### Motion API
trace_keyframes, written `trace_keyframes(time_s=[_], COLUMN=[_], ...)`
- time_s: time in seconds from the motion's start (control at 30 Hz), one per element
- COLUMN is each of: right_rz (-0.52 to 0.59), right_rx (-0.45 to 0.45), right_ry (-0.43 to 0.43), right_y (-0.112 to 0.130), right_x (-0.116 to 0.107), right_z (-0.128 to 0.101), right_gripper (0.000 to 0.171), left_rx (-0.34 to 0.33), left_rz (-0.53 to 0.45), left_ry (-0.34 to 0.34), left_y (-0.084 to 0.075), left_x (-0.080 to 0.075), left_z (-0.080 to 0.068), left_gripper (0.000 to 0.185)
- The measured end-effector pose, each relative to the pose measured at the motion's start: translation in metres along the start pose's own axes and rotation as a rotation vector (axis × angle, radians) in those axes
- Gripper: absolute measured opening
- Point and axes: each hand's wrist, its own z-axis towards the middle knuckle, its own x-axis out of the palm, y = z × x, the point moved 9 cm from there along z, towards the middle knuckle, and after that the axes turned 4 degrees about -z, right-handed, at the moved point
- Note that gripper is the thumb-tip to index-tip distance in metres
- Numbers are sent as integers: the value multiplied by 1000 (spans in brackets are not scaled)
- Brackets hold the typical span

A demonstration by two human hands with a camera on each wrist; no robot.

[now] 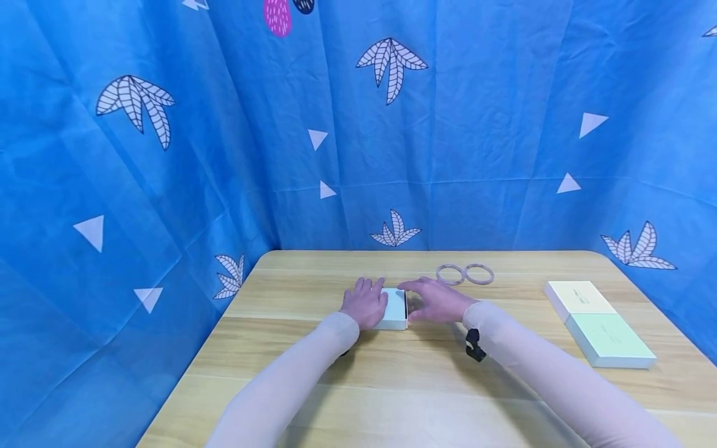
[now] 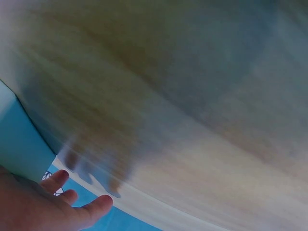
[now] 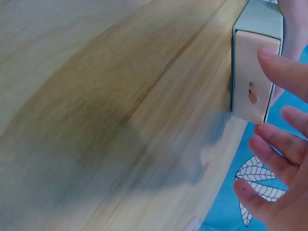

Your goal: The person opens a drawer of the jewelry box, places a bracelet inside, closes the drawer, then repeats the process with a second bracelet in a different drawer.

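A small white cardboard box [image 1: 393,308] with a dark right end is seen lying flat on the light wooden desk [image 1: 313,373], midway between the left and right edges and nearer the far edge than the near one. It is flanked by both hands. The left hand [image 1: 365,302] is laid against the box's left side with fingers loosely extended; whether the box is actually gripped there cannot be told, since the contact is hidden by the hand itself and the left wrist view is blurred. The right hand [image 1: 434,299] is held just beside the box's right end with fingers spread, not closed on anything; in the right wrist view its fingertips [image 3: 281,67] are shown at the pale end panel with its small cut-out notch, touching or nearly so.

Two thin pale rings [image 1: 465,274] are lying side by side near the far edge, just beyond the right hand. Two flat boxes, one cream [image 1: 579,298] and one pale green [image 1: 610,339], are set end to end by the right edge.

A slip is judged possible: the box is light and only loosely bracketed, so an uneven push from one side could skid or twist it on the smooth wood. The rings could also be knocked by the right hand's knuckles if it is swung outward.
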Motion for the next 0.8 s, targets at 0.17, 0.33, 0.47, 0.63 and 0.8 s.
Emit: trace_keyframes(time_s=[0.17,0.33,0.47,0.63,0.8], right_rz=[-9,-11,-10,-19,-37], right_rx=[-4,-4,0,-2,-23], right_ry=[-11,-24,-36,-56,-83], right_y=[0,-1,-2,-1,-1], right_x=[1,1,1,2,3], right_z=[1,2,4,5,6], right_gripper=[80,80,81,81,80], left_rx=[2,5,7,2,1], left_rz=[11,8,10,11,9], left_ry=[-6,-12,-17,-11,-15], left_y=[1,3,3,3,1], left_x=[1,3,4,4,2], left_z=[0,1,4,4,3], left_gripper=[61,61,61,61,61])
